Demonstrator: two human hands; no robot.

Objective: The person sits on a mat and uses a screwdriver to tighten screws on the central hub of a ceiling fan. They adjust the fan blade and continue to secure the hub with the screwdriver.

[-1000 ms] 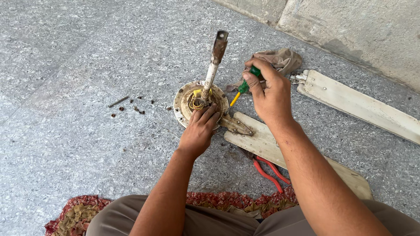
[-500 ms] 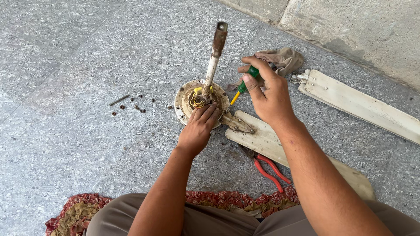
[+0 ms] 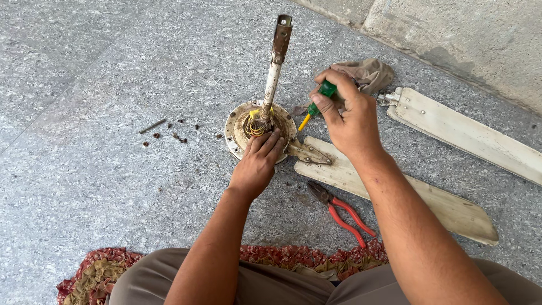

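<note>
The person is sitting on the floor (image 3: 84, 85) and working on a dismantled ceiling fan motor (image 3: 259, 131), which is lying flat on the stone just ahead of the knees, its rusty down rod (image 3: 275, 62) sticking up and tilting slightly right. The left hand (image 3: 258, 164) is resting on the near rim of the motor housing, fingers curled over the edge and pressing down beside the yellow winding wires (image 3: 255, 125); it is bracing rather than gripping. The right hand (image 3: 347, 116) is closed around a green-handled screwdriver (image 3: 316, 104), held just to the right of the motor, its yellow shank pointing down-left toward the housing but apparently not touching it.

This looks like the step of bringing the driver to a fastener on the housing; the next move would call for seating the tip squarely while the left hand is keeping the motor from turning.

One fan blade (image 3: 395, 195) is lying under the right forearm, its bracket touching the motor; a second blade (image 3: 468, 135) is lying farther right. Red-handled pliers (image 3: 341, 212) are lying near the knees, loose screws (image 3: 169, 133) to the left, a rag (image 3: 370, 73) behind the right hand.
</note>
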